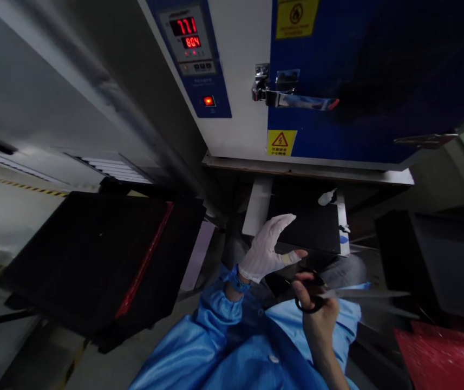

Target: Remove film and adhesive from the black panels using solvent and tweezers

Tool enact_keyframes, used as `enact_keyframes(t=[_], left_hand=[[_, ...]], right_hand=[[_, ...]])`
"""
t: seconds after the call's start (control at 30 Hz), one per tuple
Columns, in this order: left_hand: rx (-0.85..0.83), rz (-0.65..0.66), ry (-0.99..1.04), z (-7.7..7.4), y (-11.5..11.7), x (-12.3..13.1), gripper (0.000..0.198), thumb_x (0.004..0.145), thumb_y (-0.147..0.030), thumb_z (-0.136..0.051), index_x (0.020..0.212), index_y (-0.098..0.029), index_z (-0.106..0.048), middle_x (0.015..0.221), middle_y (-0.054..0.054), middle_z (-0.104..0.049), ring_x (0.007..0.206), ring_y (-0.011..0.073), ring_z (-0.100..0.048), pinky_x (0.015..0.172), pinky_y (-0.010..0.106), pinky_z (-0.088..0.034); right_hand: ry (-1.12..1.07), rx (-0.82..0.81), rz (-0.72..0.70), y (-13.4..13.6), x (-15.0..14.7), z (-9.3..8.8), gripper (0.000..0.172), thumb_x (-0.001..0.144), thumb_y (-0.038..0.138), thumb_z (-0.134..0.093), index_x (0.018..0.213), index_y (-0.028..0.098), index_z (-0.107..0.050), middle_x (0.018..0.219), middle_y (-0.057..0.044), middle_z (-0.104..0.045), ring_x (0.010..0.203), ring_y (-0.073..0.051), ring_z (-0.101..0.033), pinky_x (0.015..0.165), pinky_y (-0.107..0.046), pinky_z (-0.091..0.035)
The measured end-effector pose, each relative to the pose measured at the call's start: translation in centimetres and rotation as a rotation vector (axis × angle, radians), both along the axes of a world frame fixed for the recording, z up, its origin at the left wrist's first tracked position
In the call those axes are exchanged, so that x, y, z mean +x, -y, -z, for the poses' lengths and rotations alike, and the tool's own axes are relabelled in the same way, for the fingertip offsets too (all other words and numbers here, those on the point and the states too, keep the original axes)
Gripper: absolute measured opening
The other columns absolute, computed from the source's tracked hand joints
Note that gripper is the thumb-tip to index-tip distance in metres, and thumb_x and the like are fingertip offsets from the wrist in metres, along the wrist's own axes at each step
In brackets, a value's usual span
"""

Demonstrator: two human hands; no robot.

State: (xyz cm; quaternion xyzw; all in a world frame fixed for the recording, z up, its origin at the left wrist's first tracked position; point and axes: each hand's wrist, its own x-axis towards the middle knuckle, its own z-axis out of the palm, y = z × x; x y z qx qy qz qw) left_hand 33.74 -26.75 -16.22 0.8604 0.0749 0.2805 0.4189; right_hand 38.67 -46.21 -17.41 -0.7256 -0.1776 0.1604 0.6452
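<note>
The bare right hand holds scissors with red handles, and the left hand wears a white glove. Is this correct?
Not quite. In the head view, the scissors in the bare right hand have black handles, not red. The left hand does wear a white glove.

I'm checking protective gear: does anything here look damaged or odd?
Yes: the white glove on the left hand leaves one fingertip bare, as if cut open, right beside the scissors held in the ungloved right hand.

The left hand [266, 252], in a white glove, is raised with its fingers spread open. The bare right hand [317, 317] is curled closed just beside it.
</note>
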Motion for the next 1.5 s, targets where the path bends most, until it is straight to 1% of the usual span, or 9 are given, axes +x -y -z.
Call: enact_keyframes(t=[0.33, 0.5, 0.57, 0.73, 0.97, 1.13, 1.33, 1.43, 1.5], left_hand=[[-0.181, 0.207, -0.161, 0.4, 0.5, -0.6, 0.110, 0.094, -0.081, -0.085, 0.179, -0.025, -0.046, 0.184, 0.024, -0.046, 0.176, 0.0433, -0.044, 0.148, 0.065, -0.039], [-0.455, 0.309, -0.144, 1.9, 0.6, -1.1, 0.166, 0.068, -0.107, -0.081, 0.189, -0.043, 0.014, 0.196, 0.022, 0.025, 0.185, 0.0557, -0.007, 0.136, 0.080, -0.046], [-0.560, 0.359, -0.053, 2.6, 0.7, -1.3, 0.176, 0.059, -0.107, -0.085, 0.183, -0.051, 0.026, 0.193, 0.017, 0.037, 0.184, 0.0587, -0.003, 0.128, 0.083, -0.052], [-0.788, 0.442, 0.102, 2.2, 1.3, -1.2, 0.177, 0.054, -0.114, -0.081, 0.187, -0.047, 0.016, 0.196, 0.017, 0.027, 0.184, 0.0530, -0.016, 0.131, 0.074, -0.055], [-1.135, 0.425, -0.077, -1.8, 1.4, 0.0, 0.153, 0.074, -0.122, -0.030, 0.189, -0.030, 0.010, 0.193, 0.029, -0.027, 0.172, 0.0477, -0.051, 0.123, 0.065, -0.066], [-1.268, 0.270, -0.010, -2.3, 1.4, 0.4, 0.139, 0.082, -0.116, -0.044, 0.189, -0.032, -0.014, 0.184, 0.029, -0.046, 0.157, 0.0505, -0.065, 0.104, 0.067, -0.073], [-0.995, 0.350, 0.042, -0.9, 1.1, -0.2, 0.151, 0.069, -0.125, -0.027, 0.188, -0.032, -0.014, 0.183, 0.029, -0.047, 0.152, 0.0498, -0.068, 0.093, 0.060, -0.075], [-0.546, 0.212, -0.025, -0.4, 0.6, -0.8, 0.153, 0.070, -0.124, -0.040, 0.188, -0.030, -0.017, 0.188, 0.026, -0.039, 0.165, 0.0478, -0.057, 0.122, 0.064, -0.065], [-0.260, 0.031, -0.104, -0.1, 0.3, -1.0, 0.150, 0.071, -0.114, -0.070, 0.187, -0.029, -0.029, 0.193, 0.024, -0.029, 0.178, 0.0531, -0.034, 0.144, 0.075, -0.037]], right_hand=[[-0.129, 0.052, -0.044, 0.6, 2.3, 0.5, 0.050, 0.083, 0.072, -0.095, 0.083, 0.023, -0.085, 0.081, -0.009, -0.082, 0.069, -0.028, -0.076, 0.063, -0.037, -0.064], [-0.153, 0.125, -0.144, 1.4, 3.1, 1.3, 0.077, 0.071, 0.099, -0.091, 0.080, 0.023, -0.083, 0.082, -0.012, -0.081, 0.072, -0.031, -0.077, 0.065, -0.040, -0.067], [-0.161, 0.146, -0.171, 1.9, 3.4, 1.8, 0.083, 0.065, 0.104, -0.091, 0.085, 0.023, -0.083, 0.089, -0.015, -0.084, 0.074, -0.031, -0.078, 0.069, -0.043, -0.069], [-0.191, 0.037, -0.319, 3.8, 4.6, 2.4, 0.067, 0.073, 0.084, -0.100, 0.100, 0.023, -0.090, 0.102, -0.017, -0.089, 0.088, -0.036, -0.085, 0.082, -0.045, -0.074], [-0.145, -0.086, -0.353, 5.2, 5.9, 2.7, 0.051, 0.074, 0.072, -0.102, 0.093, 0.026, -0.089, 0.099, -0.014, -0.090, 0.087, -0.036, -0.088, 0.080, -0.042, -0.075], [-0.088, -0.155, -0.296, 5.5, 6.5, 2.3, 0.050, 0.071, 0.073, -0.102, 0.085, 0.028, -0.085, 0.092, -0.012, -0.089, 0.082, -0.036, -0.087, 0.076, -0.041, -0.075], [-0.050, -0.298, -0.257, 6.5, 7.3, 2.2, 0.060, 0.063, 0.074, -0.104, 0.094, 0.027, -0.085, 0.091, -0.010, -0.088, 0.081, -0.035, -0.085, 0.071, -0.039, -0.073], [-0.072, -0.313, -0.259, 7.3, 7.7, 2.4, 0.062, 0.065, 0.076, -0.102, 0.098, 0.026, -0.086, 0.096, -0.012, -0.088, 0.082, -0.035, -0.084, 0.070, -0.040, -0.072], [-0.100, -0.318, -0.255, 7.7, 7.9, 2.4, 0.064, 0.068, 0.078, -0.100, 0.101, 0.025, -0.087, 0.096, -0.013, -0.087, 0.083, -0.035, -0.083, 0.073, -0.042, -0.072]])
